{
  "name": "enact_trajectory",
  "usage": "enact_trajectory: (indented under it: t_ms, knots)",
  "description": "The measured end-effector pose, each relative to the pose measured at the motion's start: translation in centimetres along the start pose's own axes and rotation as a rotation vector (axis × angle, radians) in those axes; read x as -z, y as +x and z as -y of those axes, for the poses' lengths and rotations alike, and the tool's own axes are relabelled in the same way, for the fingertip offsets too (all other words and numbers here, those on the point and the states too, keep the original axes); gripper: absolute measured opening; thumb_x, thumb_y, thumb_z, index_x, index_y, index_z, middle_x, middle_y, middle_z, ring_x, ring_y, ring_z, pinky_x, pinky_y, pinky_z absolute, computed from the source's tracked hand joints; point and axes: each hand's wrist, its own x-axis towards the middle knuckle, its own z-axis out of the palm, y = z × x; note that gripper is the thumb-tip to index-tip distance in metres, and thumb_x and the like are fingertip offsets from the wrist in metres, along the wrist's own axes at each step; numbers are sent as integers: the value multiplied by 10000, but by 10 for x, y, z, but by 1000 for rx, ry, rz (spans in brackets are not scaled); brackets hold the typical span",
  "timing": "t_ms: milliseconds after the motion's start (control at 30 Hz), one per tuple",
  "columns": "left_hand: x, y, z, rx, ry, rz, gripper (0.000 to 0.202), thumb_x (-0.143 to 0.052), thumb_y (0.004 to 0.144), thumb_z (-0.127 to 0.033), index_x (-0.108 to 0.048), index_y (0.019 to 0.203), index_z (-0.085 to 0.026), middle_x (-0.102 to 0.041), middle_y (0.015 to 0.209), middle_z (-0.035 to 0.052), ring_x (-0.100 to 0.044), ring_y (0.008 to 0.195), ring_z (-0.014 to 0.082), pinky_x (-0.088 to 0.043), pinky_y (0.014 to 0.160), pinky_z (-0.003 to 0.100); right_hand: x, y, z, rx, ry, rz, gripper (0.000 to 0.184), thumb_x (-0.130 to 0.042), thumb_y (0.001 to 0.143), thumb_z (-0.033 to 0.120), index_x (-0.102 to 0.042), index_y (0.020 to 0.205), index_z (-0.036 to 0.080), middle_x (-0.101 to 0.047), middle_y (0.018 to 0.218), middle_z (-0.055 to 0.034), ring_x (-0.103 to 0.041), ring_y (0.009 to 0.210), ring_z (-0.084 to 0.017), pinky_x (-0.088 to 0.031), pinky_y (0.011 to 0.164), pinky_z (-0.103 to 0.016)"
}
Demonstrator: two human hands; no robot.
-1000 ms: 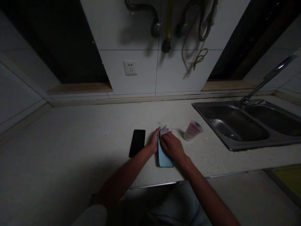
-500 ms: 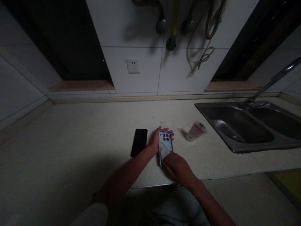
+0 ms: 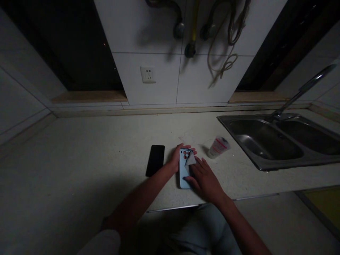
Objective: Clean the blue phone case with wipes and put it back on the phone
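A light blue phone case [image 3: 182,174] lies in my left hand [image 3: 176,156], its round camera holes toward the far end. Skin tones show through those holes. My left fingers pass under the case and stick out past its far right corner. A small white wipe [image 3: 190,160] covers part of the upper right of the case. My right hand [image 3: 204,179] holds the wipe at the case's right edge, with the thumb lying across the lower part. A black phone [image 3: 155,160] rests on the counter, left of the case.
A clear plastic cup [image 3: 218,146] with red markings stands right of my hands on the pale counter [image 3: 111,141]. Further right is a steel double sink [image 3: 262,166] with a tap [image 3: 300,90]. A socket [image 3: 148,74] and pipes are on the tiled wall.
My right hand has moved the wipe from the middle of the case up toward the camera holes. Its fingers have straightened from a tighter curl. My left hand keeps the case in place.
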Motion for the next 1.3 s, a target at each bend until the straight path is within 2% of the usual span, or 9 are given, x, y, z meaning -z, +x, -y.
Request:
enact_trajectory:
  t_ms: [67,167,300,433,667,867,1000,1133,1300]
  knots:
    - [1,1,2,-19,55,-6,383,-425,975,-395,-694,978,-122,-768,866,126,-740,830,236,-546,853,360,-7,12,-5,-21,4,5,487,-570,970,435,-569,1343,121,-569,1424,-235,-378,1457,-387,-352,1139,-668]
    - [3,3,3,-75,66,-21,418,-406,970,-385,-719,1020,-113,-774,885,128,-736,929,254,-523,945,369,-19,30,-8,-39,12,1,613,-548,972,475,-492,1434,75,-519,1461,-273,-355,1466,-399,-352,1144,-657]
    - [4,4,2,-89,-12,-10,442,-374,965,-367,-706,1095,-103,-774,935,140,-722,1009,284,-504,1000,439,-27,45,4,-28,45,22,656,-540,974,475,-476,1449,27,-501,1471,-291,-366,1460,-398,-360,1159,-619]
    - [2,1,0,-55,-68,-19,410,-418,956,-374,-685,1102,-100,-767,957,162,-733,956,287,-533,939,456,-24,50,18,-25,104,45,663,-551,968,486,-484,1458,44,-477,1496,-280,-387,1452,-387,-372,1158,-603]
    - [5,0,1,-45,-64,-9,391,-482,939,-406,-669,1088,-96,-758,967,177,-739,853,260,-551,857,406,-12,34,27,-22,183,75,532,-556,978,384,-540,1420,87,-539,1460,-230,-488,1392,-345,-439,1131,-551]
    - [3,2,-2,-22,-72,-23,366,-473,942,-385,-648,1078,-93,-754,903,173,-742,804,265,-558,805,406,9,11,39,51,281,113,353,-531,998,338,-658,1277,163,-687,1303,-155,-638,1241,-280,-525,1062,-456]
    - [2,-1,-5,-6,-64,-4,340,-456,953,-384,-642,1012,-105,-756,905,166,-745,814,259,-562,796,393,24,-4,40,90,373,187,278,-528,1005,298,-698,1203,204,-747,1202,-82,-683,1160,-225,-509,1078,-399]
    - [2,-1,-5,-7,-72,-5,318,-477,939,-377,-646,1011,-117,-758,884,155,-743,815,254,-558,798,388,33,-13,34,117,391,247,242,-532,1003,255,-710,1167,248,-754,1189,-42,-697,1116,-192,-451,1133,-403]
    - [4,1,-5,5,-70,-1,315,-477,931,-371,-655,1000,-121,-760,888,151,-740,812,252,-555,788,383,29,-15,17,133,247,196,297,-510,940,102,-719,1099,240,-774,1071,-63,-707,1020,-213,-459,1101,-465]
